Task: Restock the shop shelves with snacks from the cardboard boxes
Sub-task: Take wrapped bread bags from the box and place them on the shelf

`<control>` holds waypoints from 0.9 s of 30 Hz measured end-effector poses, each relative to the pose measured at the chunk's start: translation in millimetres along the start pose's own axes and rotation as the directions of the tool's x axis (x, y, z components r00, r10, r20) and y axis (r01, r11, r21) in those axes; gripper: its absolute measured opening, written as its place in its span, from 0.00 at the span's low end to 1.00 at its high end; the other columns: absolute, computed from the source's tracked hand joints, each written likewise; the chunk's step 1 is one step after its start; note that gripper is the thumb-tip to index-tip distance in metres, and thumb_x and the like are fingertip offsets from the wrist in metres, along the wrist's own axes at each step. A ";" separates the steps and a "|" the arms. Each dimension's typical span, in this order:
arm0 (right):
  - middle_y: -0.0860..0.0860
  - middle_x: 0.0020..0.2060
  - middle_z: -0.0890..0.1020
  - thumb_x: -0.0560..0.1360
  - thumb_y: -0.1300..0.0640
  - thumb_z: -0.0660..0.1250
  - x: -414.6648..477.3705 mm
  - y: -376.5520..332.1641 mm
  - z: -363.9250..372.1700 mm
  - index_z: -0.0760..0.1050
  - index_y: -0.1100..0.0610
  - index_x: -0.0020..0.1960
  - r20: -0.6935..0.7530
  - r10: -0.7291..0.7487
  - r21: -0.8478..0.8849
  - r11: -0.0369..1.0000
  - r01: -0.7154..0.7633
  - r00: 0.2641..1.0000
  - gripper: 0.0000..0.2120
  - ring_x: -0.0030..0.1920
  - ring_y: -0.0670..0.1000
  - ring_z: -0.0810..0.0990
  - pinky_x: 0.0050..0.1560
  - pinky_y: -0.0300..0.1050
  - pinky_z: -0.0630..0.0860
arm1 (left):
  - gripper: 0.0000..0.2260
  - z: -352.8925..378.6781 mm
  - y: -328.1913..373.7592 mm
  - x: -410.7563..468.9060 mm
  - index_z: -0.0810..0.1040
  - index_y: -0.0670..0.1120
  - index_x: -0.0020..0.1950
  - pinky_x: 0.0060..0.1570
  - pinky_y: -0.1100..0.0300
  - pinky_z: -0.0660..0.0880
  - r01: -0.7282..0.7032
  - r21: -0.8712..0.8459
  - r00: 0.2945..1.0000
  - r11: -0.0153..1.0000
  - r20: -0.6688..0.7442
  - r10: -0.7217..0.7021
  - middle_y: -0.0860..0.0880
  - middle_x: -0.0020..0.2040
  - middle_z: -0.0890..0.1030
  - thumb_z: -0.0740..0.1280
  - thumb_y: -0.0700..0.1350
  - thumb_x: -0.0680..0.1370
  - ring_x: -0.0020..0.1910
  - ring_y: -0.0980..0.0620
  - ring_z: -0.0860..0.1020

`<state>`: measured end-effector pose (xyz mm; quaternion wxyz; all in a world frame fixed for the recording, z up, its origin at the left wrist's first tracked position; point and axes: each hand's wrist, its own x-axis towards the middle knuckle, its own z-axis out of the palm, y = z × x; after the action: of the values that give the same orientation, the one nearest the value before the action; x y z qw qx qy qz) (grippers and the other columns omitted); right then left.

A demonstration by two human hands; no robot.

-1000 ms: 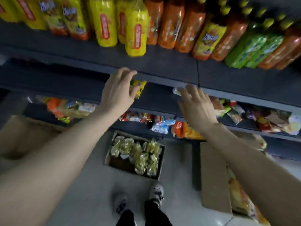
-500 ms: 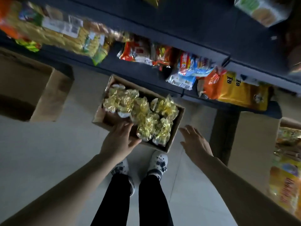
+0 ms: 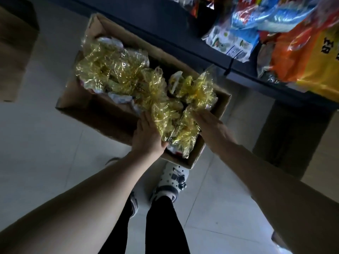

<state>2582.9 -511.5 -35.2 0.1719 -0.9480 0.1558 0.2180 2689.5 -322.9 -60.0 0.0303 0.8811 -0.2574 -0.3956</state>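
Observation:
An open cardboard box (image 3: 102, 114) sits on the floor below me, filled with several snack packs in crinkly gold cellophane (image 3: 117, 70). My left hand (image 3: 146, 136) rests against the left side of the nearest gold pack (image 3: 176, 125), fingers tucked beside it. My right hand (image 3: 211, 125) presses on that pack's right side, fingers reaching down into the box. The fingertips of both hands are partly hidden by the wrapping.
A dark bottom shelf (image 3: 183, 41) runs along the top, holding orange-yellow bags (image 3: 308, 57) and blue-white bags (image 3: 256, 21). Another cardboard box (image 3: 14, 57) stands at far left. My white shoe (image 3: 174, 180) is just behind the box on the tiled floor.
My view dropped from the upper shelves to the floor box. Both hands came down from the shelf edge and now close in on a gold pack at the box's near end.

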 end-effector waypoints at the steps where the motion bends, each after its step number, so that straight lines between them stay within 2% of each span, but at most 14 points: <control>1: 0.58 0.71 0.73 0.63 0.75 0.75 3.2 3.0 7.4 0.63 0.53 0.77 -0.005 -0.034 0.045 0.998 0.034 0.999 0.47 0.70 0.61 0.72 0.53 0.60 0.81 | 0.56 4.0 0.7 3.2 0.39 0.33 0.77 0.75 0.49 0.59 0.022 -0.006 1.000 1.000 0.011 -0.022 0.35 0.79 0.42 0.72 0.63 0.70 0.78 0.39 0.51; 2: 0.57 0.72 0.72 0.62 0.75 0.76 7.6 6.7 14.5 0.58 0.50 0.79 0.017 -0.056 0.067 0.996 0.055 0.998 0.53 0.72 0.60 0.70 0.54 0.60 0.81 | 0.57 7.0 0.5 5.7 0.41 0.33 0.77 0.74 0.49 0.60 0.032 -0.003 0.999 0.999 0.010 -0.032 0.34 0.78 0.43 0.74 0.63 0.69 0.77 0.38 0.53; 4: 0.55 0.73 0.70 0.63 0.73 0.77 15.1 8.8 21.3 0.54 0.44 0.79 0.016 -0.090 0.033 0.995 0.089 0.996 0.54 0.74 0.59 0.67 0.59 0.61 0.79 | 0.54 9.9 -1.7 8.0 0.47 0.33 0.76 0.72 0.50 0.64 0.020 0.018 1.000 1.000 -0.020 -0.020 0.33 0.77 0.47 0.74 0.63 0.69 0.74 0.37 0.60; 5: 0.53 0.74 0.68 0.65 0.72 0.76 16.8 9.8 25.3 0.56 0.42 0.78 -0.001 -0.093 0.006 0.996 0.093 0.996 0.53 0.74 0.59 0.66 0.62 0.60 0.77 | 0.52 10.8 -3.3 8.3 0.49 0.33 0.76 0.71 0.51 0.66 0.012 0.011 0.999 1.000 -0.043 -0.011 0.32 0.77 0.47 0.74 0.61 0.70 0.72 0.37 0.64; 7: 0.51 0.74 0.67 0.64 0.73 0.73 21.2 6.6 26.7 0.62 0.40 0.77 -0.046 -0.099 -0.070 0.993 0.096 0.994 0.50 0.70 0.60 0.67 0.60 0.60 0.76 | 0.46 9.5 -7.5 7.7 0.51 0.34 0.76 0.68 0.53 0.70 0.000 -0.018 0.996 1.000 -0.090 -0.001 0.32 0.77 0.46 0.74 0.55 0.72 0.67 0.38 0.71; 10: 0.52 0.71 0.68 0.64 0.70 0.75 32.7 -4.3 24.7 0.67 0.39 0.74 -0.057 -0.086 -0.155 0.985 0.076 0.995 0.46 0.65 0.61 0.69 0.58 0.56 0.76 | 0.39 2.4 -16.0 8.1 0.55 0.36 0.75 0.63 0.55 0.74 -0.012 -0.052 0.993 0.999 -0.120 0.006 0.34 0.75 0.52 0.75 0.47 0.73 0.59 0.39 0.77; 14: 0.53 0.70 0.68 0.64 0.69 0.76 35.7 -11.6 21.8 0.66 0.40 0.74 -0.077 -0.096 -0.180 0.980 0.081 0.992 0.46 0.63 0.61 0.70 0.59 0.56 0.75 | 0.42 -14.3 -22.7 5.0 0.51 0.39 0.78 0.61 0.53 0.74 -0.021 -0.123 0.993 0.992 -0.119 0.007 0.35 0.77 0.48 0.74 0.43 0.73 0.58 0.37 0.79; 16: 0.54 0.70 0.68 0.63 0.72 0.74 29.6 -10.6 21.4 0.63 0.42 0.76 -0.100 -0.113 -0.145 0.985 0.098 0.989 0.48 0.64 0.61 0.70 0.58 0.56 0.76 | 0.40 -27.0 -22.8 0.7 0.53 0.41 0.76 0.59 0.49 0.75 -0.039 -0.151 0.990 0.988 -0.142 0.018 0.35 0.75 0.54 0.75 0.43 0.72 0.56 0.35 0.79; 19: 0.56 0.67 0.69 0.58 0.71 0.79 17.7 -9.4 18.4 0.60 0.50 0.74 -0.143 -0.125 -0.101 0.989 0.111 0.982 0.51 0.59 0.59 0.74 0.54 0.55 0.80 | 0.36 -46.6 -29.2 -7.6 0.58 0.42 0.74 0.55 0.46 0.75 -0.083 -0.173 0.984 0.981 -0.170 0.054 0.38 0.70 0.62 0.75 0.43 0.72 0.54 0.34 0.78; 21: 0.56 0.63 0.69 0.56 0.69 0.82 10.7 -8.7 18.9 0.62 0.54 0.71 -0.178 -0.095 -0.086 0.993 0.081 0.979 0.50 0.54 0.56 0.75 0.49 0.50 0.81 | 0.36 -57.2 -40.6 -11.7 0.59 0.44 0.75 0.56 0.46 0.74 -0.116 -0.193 0.975 0.974 -0.210 0.075 0.39 0.69 0.64 0.74 0.42 0.72 0.57 0.36 0.77; 23: 0.55 0.64 0.71 0.57 0.67 0.83 7.6 -5.2 23.4 0.63 0.55 0.71 -0.192 -0.071 -0.066 0.996 0.059 0.979 0.48 0.56 0.56 0.73 0.46 0.50 0.80 | 0.36 -65.1 -54.1 -13.3 0.60 0.44 0.77 0.58 0.49 0.72 -0.143 -0.234 0.960 0.962 -0.268 0.077 0.39 0.69 0.65 0.72 0.40 0.72 0.60 0.38 0.75; 25: 0.53 0.71 0.67 0.61 0.65 0.82 9.3 -3.3 27.6 0.60 0.48 0.74 -0.096 -0.078 -0.079 0.994 0.071 0.992 0.50 0.64 0.58 0.70 0.56 0.55 0.79 | 0.35 -68.7 -65.4 -11.1 0.60 0.44 0.78 0.60 0.52 0.70 -0.171 -0.253 0.948 0.952 -0.307 0.089 0.38 0.68 0.66 0.71 0.39 0.73 0.62 0.39 0.73; 27: 0.50 0.75 0.63 0.65 0.65 0.79 13.4 -5.3 28.9 0.58 0.42 0.77 -0.013 -0.082 -0.107 0.991 0.080 0.997 0.49 0.71 0.59 0.66 0.66 0.58 0.72 | 0.35 -67.1 -72.5 -6.1 0.58 0.43 0.78 0.63 0.53 0.68 -0.189 -0.256 0.941 0.948 -0.325 0.099 0.37 0.68 0.66 0.70 0.38 0.74 0.65 0.39 0.71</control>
<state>2585.9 -498.3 -64.6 0.1287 -0.9631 0.1071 0.2106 2765.1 -267.3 -28.5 0.2250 0.8969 -0.2546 -0.2830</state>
